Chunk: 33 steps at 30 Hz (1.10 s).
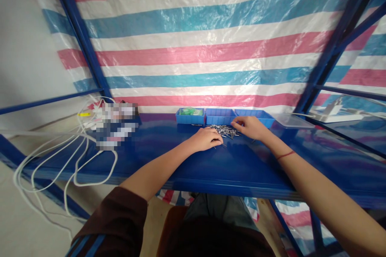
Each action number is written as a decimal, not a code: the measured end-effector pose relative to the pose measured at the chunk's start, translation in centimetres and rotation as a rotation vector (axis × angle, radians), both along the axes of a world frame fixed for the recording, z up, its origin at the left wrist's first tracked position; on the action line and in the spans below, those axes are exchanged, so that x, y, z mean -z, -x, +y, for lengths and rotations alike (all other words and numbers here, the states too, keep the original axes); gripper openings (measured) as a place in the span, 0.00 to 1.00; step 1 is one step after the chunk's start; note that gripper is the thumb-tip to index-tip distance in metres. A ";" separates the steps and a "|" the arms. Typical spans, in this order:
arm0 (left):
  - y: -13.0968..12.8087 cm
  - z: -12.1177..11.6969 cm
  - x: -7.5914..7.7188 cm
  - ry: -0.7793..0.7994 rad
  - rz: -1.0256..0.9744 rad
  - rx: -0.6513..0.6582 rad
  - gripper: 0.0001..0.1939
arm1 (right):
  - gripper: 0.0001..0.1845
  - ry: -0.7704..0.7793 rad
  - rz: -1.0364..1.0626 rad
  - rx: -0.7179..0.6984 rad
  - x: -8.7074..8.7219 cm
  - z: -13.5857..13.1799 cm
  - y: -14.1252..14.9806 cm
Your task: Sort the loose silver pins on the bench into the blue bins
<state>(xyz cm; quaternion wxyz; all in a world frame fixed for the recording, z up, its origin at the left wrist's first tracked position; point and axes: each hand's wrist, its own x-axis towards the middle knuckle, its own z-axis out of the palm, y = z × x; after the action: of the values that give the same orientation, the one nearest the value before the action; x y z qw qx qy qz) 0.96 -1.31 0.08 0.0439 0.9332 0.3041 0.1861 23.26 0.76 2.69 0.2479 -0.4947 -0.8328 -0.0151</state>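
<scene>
- At the left of the blue table: white cables, looped, trailing off its edge.
- Left bin: blue, green contents.
- Left hand, mine by remote view: fingers curled down beside the pile, thin pieces showing near the tips; I cannot tell whether it pinches one.
- Middle bin: blue, just behind the pile.
- Metal pieces: slim, heaped between my two hands.
- Right hand, mine: fingers bent at the pile's right edge; pinching or not, I cannot tell.
- Right bin: blue, partly hidden by that hand.
- Clear lid: flat.
- Power strip: white, far right.
</scene>
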 end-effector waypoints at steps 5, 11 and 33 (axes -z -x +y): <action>0.0 -0.2 0.0 -0.041 -0.127 -0.038 0.11 | 0.12 0.214 0.107 -0.264 0.3 -1.4 1.4; -0.4 -0.1 -0.4 0.078 -0.413 -0.060 0.11 | 0.14 0.319 0.358 -0.419 0.4 -2.4 2.7; -0.9 1.3 0.9 0.431 -0.695 -0.042 0.16 | 0.19 0.090 0.611 -0.257 0.3 -3.0 4.2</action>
<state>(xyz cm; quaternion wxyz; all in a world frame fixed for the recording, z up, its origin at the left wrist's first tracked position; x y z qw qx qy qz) 1.90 -0.04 -0.80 0.3349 0.7777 0.3222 0.4234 19.10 -2.20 2.37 0.4640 -0.3777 -0.7753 0.2024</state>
